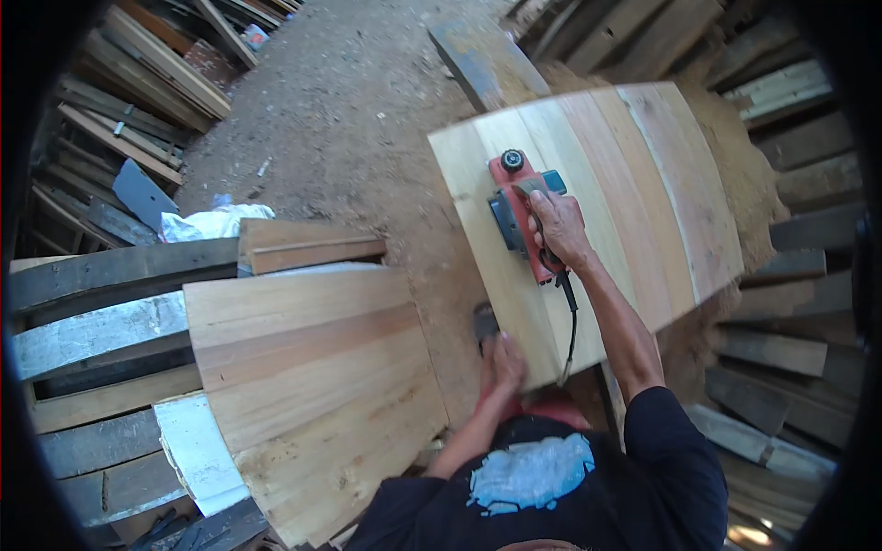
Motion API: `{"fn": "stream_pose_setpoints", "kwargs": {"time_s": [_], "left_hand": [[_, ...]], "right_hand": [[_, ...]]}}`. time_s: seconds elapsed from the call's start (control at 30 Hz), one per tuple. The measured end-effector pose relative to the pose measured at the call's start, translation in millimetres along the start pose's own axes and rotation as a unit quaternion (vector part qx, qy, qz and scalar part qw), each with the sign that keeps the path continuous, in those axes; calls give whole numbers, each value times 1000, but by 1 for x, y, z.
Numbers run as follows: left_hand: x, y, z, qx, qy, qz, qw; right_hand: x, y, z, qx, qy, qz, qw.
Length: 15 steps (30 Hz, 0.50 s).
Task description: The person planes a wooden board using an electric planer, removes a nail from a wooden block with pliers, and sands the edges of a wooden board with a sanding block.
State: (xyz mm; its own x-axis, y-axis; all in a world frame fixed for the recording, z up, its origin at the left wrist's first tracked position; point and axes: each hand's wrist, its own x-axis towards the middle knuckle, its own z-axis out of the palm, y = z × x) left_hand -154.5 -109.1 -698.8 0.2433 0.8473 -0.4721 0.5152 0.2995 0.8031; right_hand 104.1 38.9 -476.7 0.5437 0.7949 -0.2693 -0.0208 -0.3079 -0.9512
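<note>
A red and dark teal electric planer (pixel 522 216) rests on a wide wooden panel (pixel 634 202) made of joined boards. My right hand (pixel 557 225) is wrapped round the planer's handle. From the tool's rear a black cord (pixel 574 335) runs down over the panel's near part. Beside the panel's near left edge is my left hand (pixel 503 361), blurred, its fingers not clear enough to tell what they hold or touch.
A second joined panel (pixel 322 376) lies at the left on stacked planks (pixel 101 335). More planks (pixel 799 220) line the right side. A beam (pixel 487 60) juts out beyond the far edge. White cloth (pixel 216 221) lies at the left, and sawdust (pixel 749 174) at the right.
</note>
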Motion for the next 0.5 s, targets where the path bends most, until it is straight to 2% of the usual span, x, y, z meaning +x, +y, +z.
{"fn": "stream_pose_setpoints", "kwargs": {"time_s": [0.03, 0.1, 0.17, 0.27, 0.5], "left_hand": [[11, -45, 15, 41, -15, -6, 999], [8, -18, 3, 39, 16, 24, 999], [3, 10, -6, -38, -22, 16, 999], [5, 18, -6, -78, -21, 24, 996], [36, -34, 3, -92, -17, 35, 995]], "right_hand": [[-26, 10, -10, -2, -1, 8, 1000], [-72, 37, -28, -17, -13, 34, 999], [-111, 57, -42, -30, -24, 65, 997], [-179, 71, -55, -13, -15, 94, 995], [-310, 128, -85, -88, -52, 106, 989]]}}
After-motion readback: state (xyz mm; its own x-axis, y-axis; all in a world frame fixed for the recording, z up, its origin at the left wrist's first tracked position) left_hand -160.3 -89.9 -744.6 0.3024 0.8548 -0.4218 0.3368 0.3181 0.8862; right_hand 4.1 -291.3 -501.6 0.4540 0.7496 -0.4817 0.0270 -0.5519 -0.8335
